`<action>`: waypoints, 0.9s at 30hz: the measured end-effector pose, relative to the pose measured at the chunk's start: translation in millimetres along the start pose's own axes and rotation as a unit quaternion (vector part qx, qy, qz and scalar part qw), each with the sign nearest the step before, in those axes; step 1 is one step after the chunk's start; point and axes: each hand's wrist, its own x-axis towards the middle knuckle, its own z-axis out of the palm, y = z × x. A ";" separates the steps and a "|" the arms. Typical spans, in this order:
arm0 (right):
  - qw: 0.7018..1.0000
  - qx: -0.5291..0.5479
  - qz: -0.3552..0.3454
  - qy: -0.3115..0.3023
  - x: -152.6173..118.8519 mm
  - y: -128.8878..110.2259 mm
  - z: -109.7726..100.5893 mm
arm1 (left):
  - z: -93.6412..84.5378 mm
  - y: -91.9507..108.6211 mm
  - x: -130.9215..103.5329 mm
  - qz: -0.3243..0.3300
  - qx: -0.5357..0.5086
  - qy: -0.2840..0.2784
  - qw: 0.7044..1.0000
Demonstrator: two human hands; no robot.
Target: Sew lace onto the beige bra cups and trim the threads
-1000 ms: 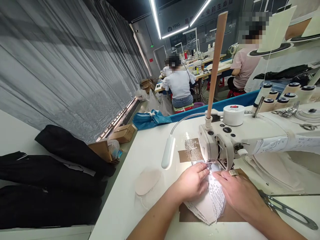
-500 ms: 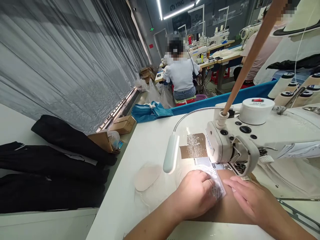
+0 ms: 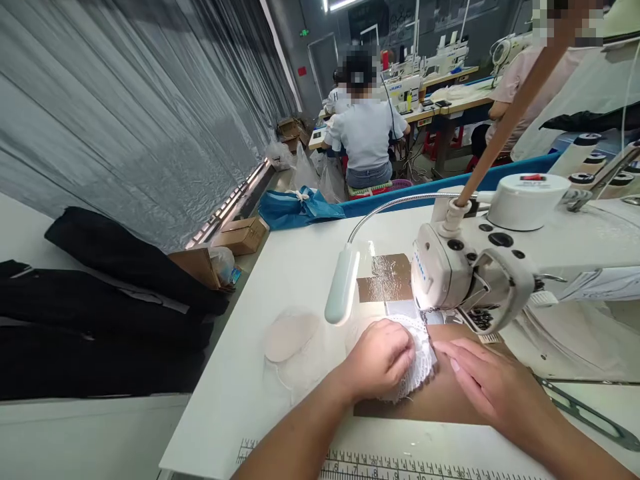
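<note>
A small white lace fabric piece (image 3: pixel 423 360) lies under the head of a white sewing machine (image 3: pixel 440 270), its scalloped edge facing me and to the right. My left hand (image 3: pixel 383 353) is closed on the lace, fingers curled and covering its left part. Beside the lace's right edge, my right hand (image 3: pixel 483 377) rests palm down with fingers stretched, fingertips close to the edge; whether they touch it I cannot tell. Both hands are over a brown sheet (image 3: pixel 440 403) on the white table. The needle area is partly hidden by the machine head.
A slim lamp (image 3: pixel 342 283) on a bent neck hangs left of the machine. Sheer fabric with a beige oval (image 3: pixel 293 337) lies to the left. A printed ruler scale (image 3: pixel 380 463) runs along the near edge. Thread cones (image 3: pixel 585 150) stand at right; a co-worker (image 3: pixel 367 133) sits ahead.
The lace piece has turned and shows more of its rounded, scalloped edge. My left hand has drawn slightly left. The view has tilted down, bringing the ruler scale into sight.
</note>
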 end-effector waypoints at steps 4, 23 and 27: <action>0.999 0.027 0.006 -0.042 3.9 -5.3 -1.5 | 1.2 0.6 2.2 0.011 0.007 -0.010 1.000; 0.991 -0.002 -0.067 -0.114 -8.4 -3.1 -9.0 | 4.0 0.2 -8.6 0.113 0.127 -0.022 0.985; 0.991 -0.019 -0.070 -0.113 -14.3 -1.7 -6.7 | 4.5 2.7 -8.4 0.100 0.172 -0.044 0.979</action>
